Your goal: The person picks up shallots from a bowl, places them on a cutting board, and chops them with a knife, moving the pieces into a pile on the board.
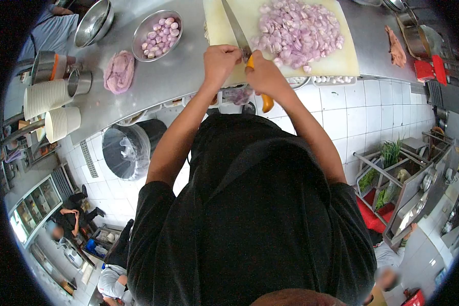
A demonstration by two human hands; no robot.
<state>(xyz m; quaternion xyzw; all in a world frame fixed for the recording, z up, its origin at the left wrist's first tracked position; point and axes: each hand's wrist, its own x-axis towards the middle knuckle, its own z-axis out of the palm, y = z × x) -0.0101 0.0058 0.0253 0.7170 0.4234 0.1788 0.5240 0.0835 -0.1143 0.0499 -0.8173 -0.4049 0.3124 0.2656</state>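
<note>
Shallot between both grips, knife-side

Commercial kitchen, steel counter, stacked cups, tiled floor

We count one knife with one orange handle, and one cutting board carrying a single heap of chopped shallots, too many pieces to number. On the tabletop we see one bowl of peeled shallots, roughly twenty of them, one stack of empty steel bowls, one pink cloth, one steel cup and two stacks of white cups. Below, we count one lined bin. Two hands are at work: our left hand and right hand.
</note>
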